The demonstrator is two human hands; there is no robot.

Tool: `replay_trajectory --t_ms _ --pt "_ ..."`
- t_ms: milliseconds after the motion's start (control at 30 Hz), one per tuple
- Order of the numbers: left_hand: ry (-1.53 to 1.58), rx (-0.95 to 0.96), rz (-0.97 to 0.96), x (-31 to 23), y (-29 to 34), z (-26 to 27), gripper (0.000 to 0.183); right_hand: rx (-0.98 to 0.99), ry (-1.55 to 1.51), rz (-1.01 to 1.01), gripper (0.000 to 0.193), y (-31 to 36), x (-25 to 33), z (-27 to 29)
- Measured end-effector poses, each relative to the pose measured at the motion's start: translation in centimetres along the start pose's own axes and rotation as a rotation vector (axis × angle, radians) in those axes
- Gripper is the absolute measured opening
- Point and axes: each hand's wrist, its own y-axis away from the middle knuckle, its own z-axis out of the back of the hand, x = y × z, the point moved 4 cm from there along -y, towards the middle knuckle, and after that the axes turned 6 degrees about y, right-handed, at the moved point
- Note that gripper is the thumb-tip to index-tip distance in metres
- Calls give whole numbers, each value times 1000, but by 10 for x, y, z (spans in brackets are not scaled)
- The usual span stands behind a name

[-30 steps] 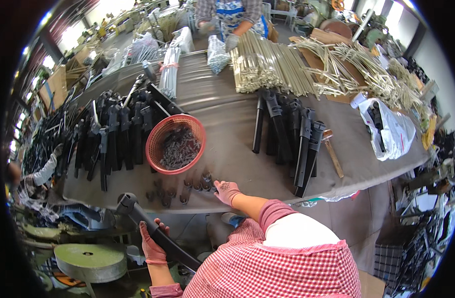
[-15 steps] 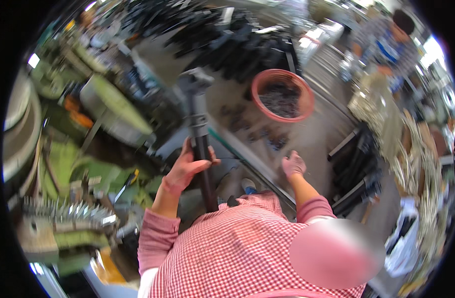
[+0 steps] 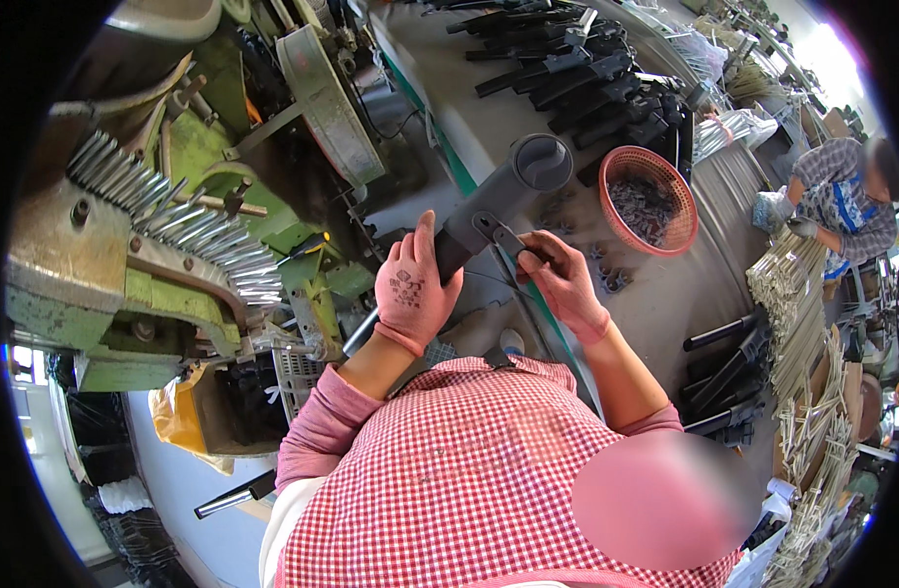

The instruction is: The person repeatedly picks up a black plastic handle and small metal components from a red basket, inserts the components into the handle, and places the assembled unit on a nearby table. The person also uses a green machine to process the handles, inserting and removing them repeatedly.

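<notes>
In my left hand (image 3: 415, 294), in a pink glove with a printed back, is a dark grey tube (image 3: 484, 220) with a wide round end. It tilts up to the right, and a shiny metal rod (image 3: 361, 334) shows below that hand. My right hand (image 3: 564, 284), gloved with dark fingertips, pinches a small flat dark strip (image 3: 508, 238) against the tube's side, near a small hole. Whether the strip is fixed to the tube, I cannot tell. Beyond my right hand stands a red plastic basket (image 3: 606, 206) of small dark pieces.
A green machine (image 3: 199, 323) with a row of metal rods (image 3: 224, 260) fills the left. Many dark tubes (image 3: 587, 83) lie across the far table; more (image 3: 729, 377) lie at right beside bundled pale rods (image 3: 798, 323). A co-worker (image 3: 847, 201) is at far right.
My right hand came in from the side and now pinches the small strip at the tube. The tube went from nearly upright to tilted right. My view has swung to the left.
</notes>
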Motion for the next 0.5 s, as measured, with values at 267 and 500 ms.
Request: replay_trajectory --t_ms 267,500 --pt "334 198 201 21 40 28 97 -92 -329 -244 20 -6 -21 -50" --pt "341 141 373 46 81 58 95 154 -434 -548 17 -32 -44 -115"
